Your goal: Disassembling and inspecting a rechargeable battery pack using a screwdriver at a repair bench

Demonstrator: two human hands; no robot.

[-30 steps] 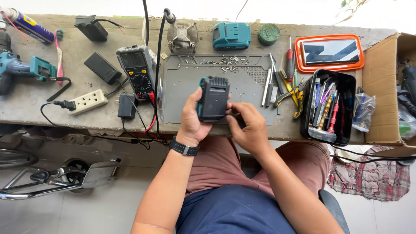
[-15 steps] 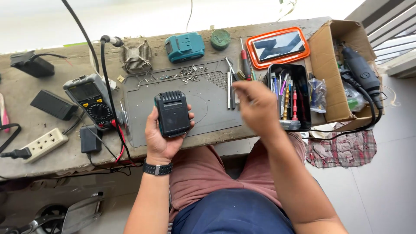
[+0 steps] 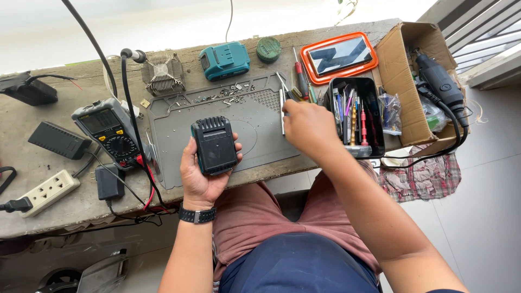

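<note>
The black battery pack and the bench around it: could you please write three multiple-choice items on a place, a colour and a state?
1. Where is the black battery pack?
A. in the left hand
B. in the cardboard box
C. on the floor

2. What colour rims the tray by the cardboard box?
A. blue
B. orange
C. white

3. The right hand is
A. on the multimeter
B. in the lap
C. at the tools beside the black tool case

Answers: A, the palm cradles it; B, its rim is orange; C, its fingers reach that spot.

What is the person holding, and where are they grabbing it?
The left hand holds a black battery pack from underneath, fingers wrapped round its sides. The right hand is over the tools; whether it grips one cannot be told.
</note>
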